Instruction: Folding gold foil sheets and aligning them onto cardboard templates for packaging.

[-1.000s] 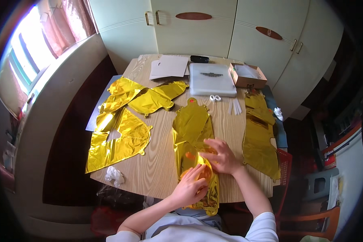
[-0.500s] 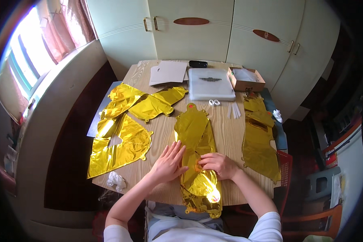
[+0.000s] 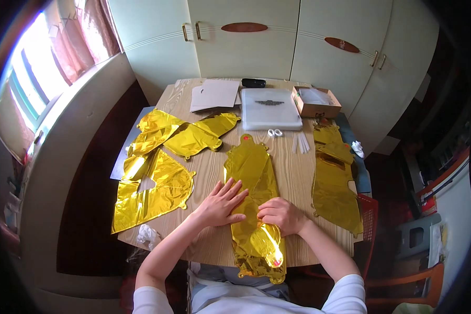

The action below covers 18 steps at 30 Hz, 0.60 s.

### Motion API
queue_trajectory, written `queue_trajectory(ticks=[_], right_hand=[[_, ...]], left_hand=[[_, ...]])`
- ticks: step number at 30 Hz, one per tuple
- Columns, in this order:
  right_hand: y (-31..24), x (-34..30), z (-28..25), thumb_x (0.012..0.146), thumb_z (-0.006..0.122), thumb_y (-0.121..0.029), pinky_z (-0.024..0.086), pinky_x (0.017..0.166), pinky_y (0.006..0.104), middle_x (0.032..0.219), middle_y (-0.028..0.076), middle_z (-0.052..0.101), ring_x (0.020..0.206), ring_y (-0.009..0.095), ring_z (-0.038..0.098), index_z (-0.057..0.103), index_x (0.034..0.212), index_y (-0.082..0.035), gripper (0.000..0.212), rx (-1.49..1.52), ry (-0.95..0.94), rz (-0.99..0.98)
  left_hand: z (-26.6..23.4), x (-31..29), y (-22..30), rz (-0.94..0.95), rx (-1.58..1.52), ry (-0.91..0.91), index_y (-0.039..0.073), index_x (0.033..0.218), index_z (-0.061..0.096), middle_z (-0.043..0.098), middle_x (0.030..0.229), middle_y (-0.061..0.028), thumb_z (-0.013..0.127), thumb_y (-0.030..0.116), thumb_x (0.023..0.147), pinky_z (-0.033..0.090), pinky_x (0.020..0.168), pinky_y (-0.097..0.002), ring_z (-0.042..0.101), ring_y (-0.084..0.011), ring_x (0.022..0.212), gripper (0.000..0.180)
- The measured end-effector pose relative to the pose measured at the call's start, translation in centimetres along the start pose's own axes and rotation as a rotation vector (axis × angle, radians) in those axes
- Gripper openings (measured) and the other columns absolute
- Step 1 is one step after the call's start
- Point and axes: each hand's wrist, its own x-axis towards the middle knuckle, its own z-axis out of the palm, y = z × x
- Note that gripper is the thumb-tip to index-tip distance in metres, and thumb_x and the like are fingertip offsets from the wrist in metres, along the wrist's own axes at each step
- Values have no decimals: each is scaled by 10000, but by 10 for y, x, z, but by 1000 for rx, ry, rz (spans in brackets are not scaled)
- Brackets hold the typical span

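A long, flat gold foil balloon (image 3: 251,167) lies lengthwise in front of me, its near end hanging over the table's front edge. Small round tabs stick out along its rim. My left hand (image 3: 222,204) rests flat on its left side, fingers spread toward the far right. On the right side of the same foil sits my right hand (image 3: 281,215), its fingers curled and pressed together against the surface. Whether foil or some small thing is between those fingertips is hidden. Bright glare covers the foil just below the right hand.
More gold foil balloons (image 3: 159,191) spread over the table's left, another (image 3: 336,193) along the right. Toward the back are grey cards (image 3: 214,94), a clear plastic case (image 3: 272,112), a cardboard box (image 3: 319,109), white rings (image 3: 275,133) and thin white strips (image 3: 300,142). Crumpled tissue (image 3: 148,236) lies front left.
My left hand has slid slightly right and farther onto the foil. The right hand's fingers have curled in more tightly. The whole view has shifted a little.
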Motion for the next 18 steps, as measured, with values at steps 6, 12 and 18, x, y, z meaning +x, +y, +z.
queue_trajectory(ticks=[6,12,18], right_hand=[[2,-2,3,667,710,-186,474,875,351,938,38,667,983,211,638,623,795,-76,190,-19,-3,-26],[1,-4,5,694,673,-220,475,866,339,916,40,683,965,198,655,626,762,-70,171,-36,-19,-27],[4,-6,8,656,701,-216,463,870,345,908,35,668,955,202,641,615,778,-83,200,-43,-18,-50]], left_hand=[[1,-1,-4,-45,18,127,52,1502,252,230,1551,-221,446,681,883,154,1170,-518,177,-376,1453,904],[5,-6,-4,-47,-31,109,9,1494,235,219,1546,-244,488,667,872,157,1174,-503,176,-374,1454,941],[2,-2,-5,12,-28,63,39,1508,222,212,1550,-240,495,690,855,155,1168,-522,170,-388,1452,961]])
